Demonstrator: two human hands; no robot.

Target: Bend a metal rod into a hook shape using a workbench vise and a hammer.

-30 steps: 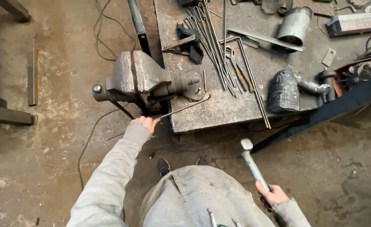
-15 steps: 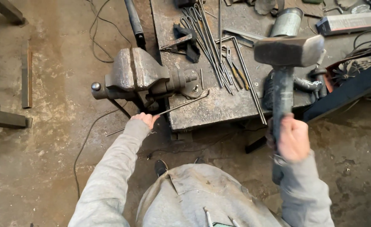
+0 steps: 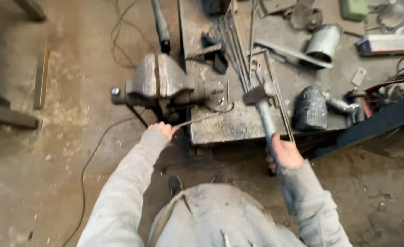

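Left hand [image 3: 164, 130] grip clamped on bent rod [image 3: 206, 117] beside vise [image 3: 165, 84], right hand [image 3: 284, 153] grip on hammer [image 3: 262, 107].

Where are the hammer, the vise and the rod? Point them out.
hammer [image 3: 258, 94]: head view, on its dark head over the bench.
vise [image 3: 158, 82]: head view, on top of the jaws.
rod [image 3: 206, 117]: head view, on the thin bent length running right from the left hand [image 3: 163, 130].

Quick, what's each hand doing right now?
Left hand: closed on a thin metal rod.
Right hand: closed on a hammer handle.
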